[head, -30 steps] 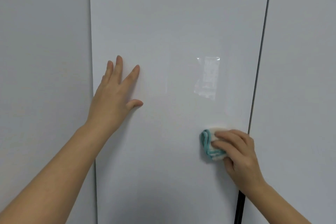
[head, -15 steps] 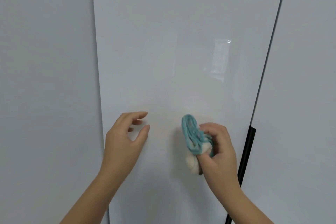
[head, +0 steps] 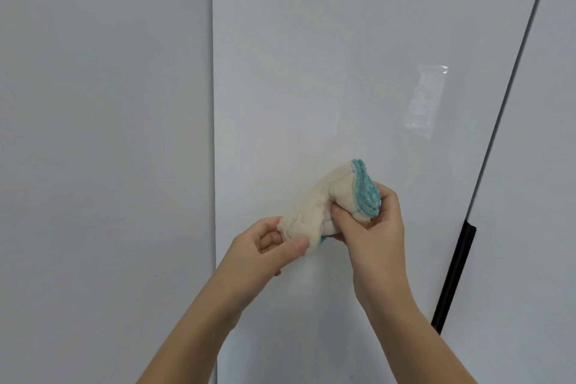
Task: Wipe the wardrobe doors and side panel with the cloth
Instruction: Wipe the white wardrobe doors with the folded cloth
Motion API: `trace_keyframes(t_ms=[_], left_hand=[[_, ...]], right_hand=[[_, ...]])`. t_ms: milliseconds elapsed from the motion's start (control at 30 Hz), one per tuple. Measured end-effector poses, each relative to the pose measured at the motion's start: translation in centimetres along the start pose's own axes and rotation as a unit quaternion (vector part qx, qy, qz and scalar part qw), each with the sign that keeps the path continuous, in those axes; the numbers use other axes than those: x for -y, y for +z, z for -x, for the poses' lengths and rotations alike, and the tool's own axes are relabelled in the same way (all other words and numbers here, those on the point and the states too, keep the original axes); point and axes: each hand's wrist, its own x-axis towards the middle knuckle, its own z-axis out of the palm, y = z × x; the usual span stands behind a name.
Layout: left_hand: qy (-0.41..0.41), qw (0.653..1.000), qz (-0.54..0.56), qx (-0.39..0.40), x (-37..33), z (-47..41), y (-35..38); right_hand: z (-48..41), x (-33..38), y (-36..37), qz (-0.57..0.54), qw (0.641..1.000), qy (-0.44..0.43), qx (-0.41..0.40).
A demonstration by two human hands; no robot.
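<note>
Your left hand (head: 265, 256) pinches lower-left end of bunched cream cloth with teal edging (head: 314, 209); your right hand (head: 374, 234) grips its teal upper-right end. Long axis slants between both grips, in front of glossy white wardrobe door (head: 311, 56). Refold looks next.

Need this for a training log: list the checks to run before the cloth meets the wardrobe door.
1. Grip on cloth: ok, left hand pinches its cream end, right hand holds the teal-edged end.
2. Flat fold: not ok, cloth is bunched.
3. Clean face outward: cannot tell.
4. Contact with door: not ok, cloth is held in front of it.
5. Black handle clear of both hands: ok.
</note>
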Motion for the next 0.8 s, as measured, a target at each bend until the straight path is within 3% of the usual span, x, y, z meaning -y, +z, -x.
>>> trace_keyframes(t_ms=[100,167,300,400,500,667,800], left_hand=[[-0.013,0.999,0.031,-0.023,0.0,0.2,-0.1],[-0.021,0.992,0.122,-0.03,0.4,-0.1,-0.2],[0.004,0.924,0.382,0.009,0.4,-0.1,0.6],[0.069,0.917,0.39,0.043,1.1,0.1,1.9],[0.07,0.921,0.377,-0.067,1.1,0.0,3.1],[0.07,0.862,0.475,-0.166,0.6,-0.8,2.9],[0.169,0.858,0.366,-0.318,-1.2,-2.2,-0.4]], right_hand=[[0.0,0.2,-1.0,-0.009,0.999,0.045,0.021],[0.0,0.2,-1.8,-0.026,0.995,0.088,0.047],[0.2,-0.5,-2.2,-0.03,0.991,0.117,0.054],[0.3,-1.0,-1.4,-0.061,0.993,0.104,0.014],[0.6,-1.1,-0.5,-0.072,0.993,0.091,0.002],[1.1,-1.2,-0.2,0.008,0.996,0.069,0.048],[0.3,-0.6,-1.7,0.108,0.993,0.016,0.042]])
